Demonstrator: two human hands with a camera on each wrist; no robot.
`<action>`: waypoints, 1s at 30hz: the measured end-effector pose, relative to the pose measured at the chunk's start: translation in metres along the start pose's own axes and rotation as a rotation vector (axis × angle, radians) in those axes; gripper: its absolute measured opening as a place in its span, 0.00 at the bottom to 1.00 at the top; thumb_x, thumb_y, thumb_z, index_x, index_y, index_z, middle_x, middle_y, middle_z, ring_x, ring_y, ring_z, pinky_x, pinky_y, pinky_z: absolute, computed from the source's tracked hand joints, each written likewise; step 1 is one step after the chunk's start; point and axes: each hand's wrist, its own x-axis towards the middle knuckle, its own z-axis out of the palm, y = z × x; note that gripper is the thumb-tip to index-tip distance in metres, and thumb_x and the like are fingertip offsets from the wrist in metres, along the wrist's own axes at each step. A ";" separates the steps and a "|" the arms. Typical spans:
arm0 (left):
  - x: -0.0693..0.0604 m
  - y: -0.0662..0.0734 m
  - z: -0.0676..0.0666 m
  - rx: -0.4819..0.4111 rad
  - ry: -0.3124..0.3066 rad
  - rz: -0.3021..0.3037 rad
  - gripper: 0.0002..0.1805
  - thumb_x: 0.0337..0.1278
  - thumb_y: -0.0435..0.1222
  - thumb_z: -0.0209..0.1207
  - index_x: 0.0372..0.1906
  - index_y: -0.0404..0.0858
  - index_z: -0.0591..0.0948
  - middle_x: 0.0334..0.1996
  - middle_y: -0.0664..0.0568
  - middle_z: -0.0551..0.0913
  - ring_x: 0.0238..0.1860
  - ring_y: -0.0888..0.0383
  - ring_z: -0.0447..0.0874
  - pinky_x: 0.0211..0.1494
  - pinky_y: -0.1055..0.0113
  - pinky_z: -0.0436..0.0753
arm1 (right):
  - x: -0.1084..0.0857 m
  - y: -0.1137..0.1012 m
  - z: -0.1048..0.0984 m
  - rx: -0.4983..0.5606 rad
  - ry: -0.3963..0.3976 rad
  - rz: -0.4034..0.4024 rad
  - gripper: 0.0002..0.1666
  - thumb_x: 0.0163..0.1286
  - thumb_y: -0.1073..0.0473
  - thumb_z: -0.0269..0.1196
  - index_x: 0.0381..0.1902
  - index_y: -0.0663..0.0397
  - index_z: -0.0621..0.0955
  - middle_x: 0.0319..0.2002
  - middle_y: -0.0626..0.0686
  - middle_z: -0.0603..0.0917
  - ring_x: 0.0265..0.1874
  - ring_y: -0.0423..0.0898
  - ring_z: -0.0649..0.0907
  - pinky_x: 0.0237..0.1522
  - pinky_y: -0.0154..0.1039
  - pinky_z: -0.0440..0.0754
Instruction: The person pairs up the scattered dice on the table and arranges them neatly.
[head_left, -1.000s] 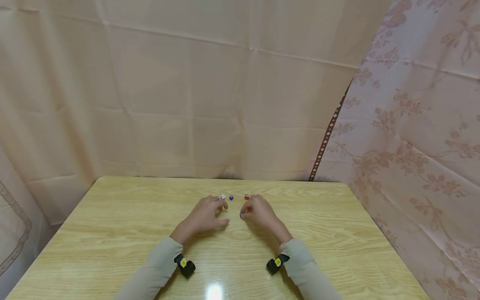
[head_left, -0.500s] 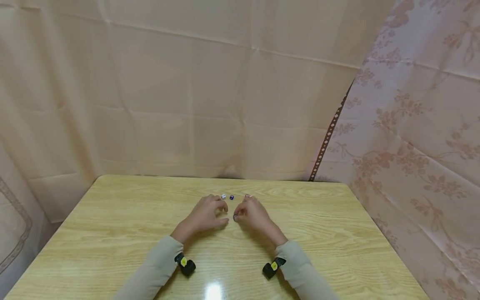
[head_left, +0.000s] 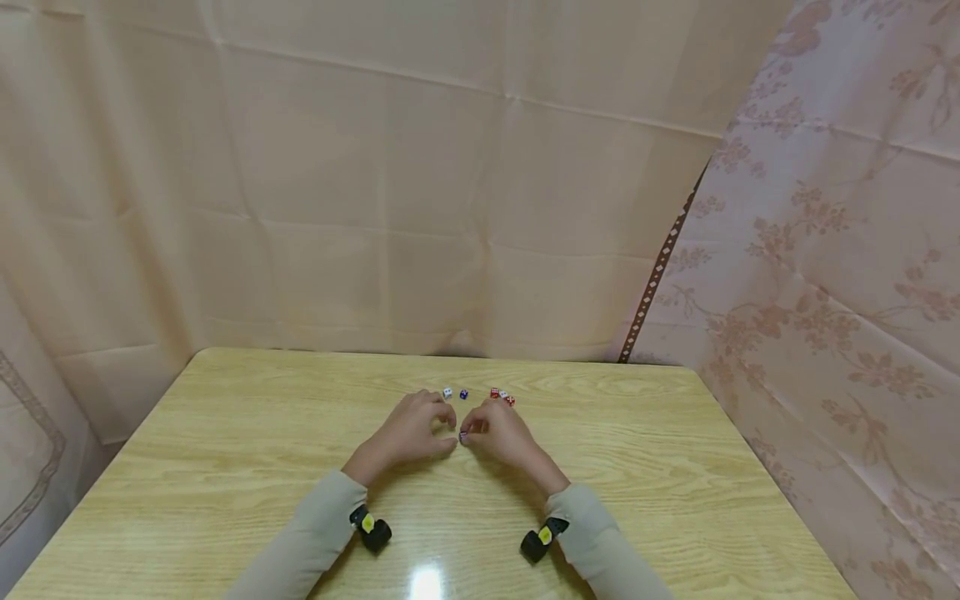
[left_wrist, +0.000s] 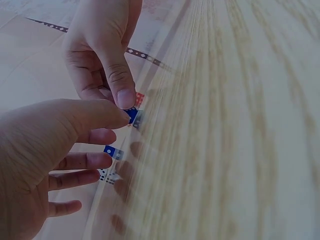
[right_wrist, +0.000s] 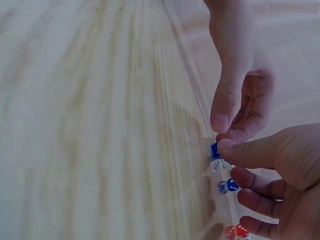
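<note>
My right hand (head_left: 501,432) pinches a small blue die (head_left: 463,437) low over the wooden table, between thumb and fingertips. In the right wrist view that blue die (right_wrist: 216,150) shows at the tip of my right thumb. Just left of it is my left hand (head_left: 415,427), its fingers loosely bent, with a gap between thumb and forefinger and nothing held. In the left wrist view my left thumb tip overlaps the pinched die (left_wrist: 132,115); whether it touches I cannot tell. Beyond the hands lie a white die (head_left: 447,392) and another blue die (head_left: 463,394).
Behind my right hand sit a red die (head_left: 494,392), a white die (head_left: 503,395) and a second red die (head_left: 511,401), close together. The wooden table (head_left: 660,467) ends at a beige curtain (head_left: 337,208); a floral curtain (head_left: 840,292) hangs at the right.
My right hand has slid left and slightly toward me with the pinched blue die, nearing my left hand. The dice behind it have come into view. The left hand has hardly moved.
</note>
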 end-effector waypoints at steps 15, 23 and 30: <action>0.001 0.001 0.001 -0.029 0.000 0.019 0.05 0.51 0.41 0.71 0.33 0.47 0.87 0.37 0.56 0.86 0.41 0.57 0.78 0.48 0.56 0.76 | 0.001 -0.005 0.004 0.070 -0.021 0.041 0.02 0.62 0.67 0.72 0.34 0.60 0.88 0.30 0.50 0.88 0.30 0.37 0.81 0.37 0.32 0.78; 0.000 0.000 0.002 -0.042 -0.009 0.020 0.05 0.51 0.40 0.71 0.33 0.46 0.87 0.36 0.56 0.85 0.41 0.56 0.79 0.47 0.57 0.77 | 0.001 -0.007 0.003 0.095 -0.043 0.082 0.03 0.64 0.69 0.70 0.35 0.59 0.89 0.31 0.51 0.89 0.31 0.37 0.81 0.37 0.32 0.79; 0.000 -0.001 0.003 -0.044 -0.014 0.017 0.06 0.51 0.42 0.72 0.33 0.47 0.88 0.37 0.57 0.85 0.43 0.57 0.80 0.50 0.57 0.78 | 0.000 -0.007 0.005 0.084 -0.036 0.077 0.03 0.62 0.68 0.71 0.34 0.58 0.89 0.31 0.51 0.88 0.30 0.37 0.80 0.35 0.32 0.77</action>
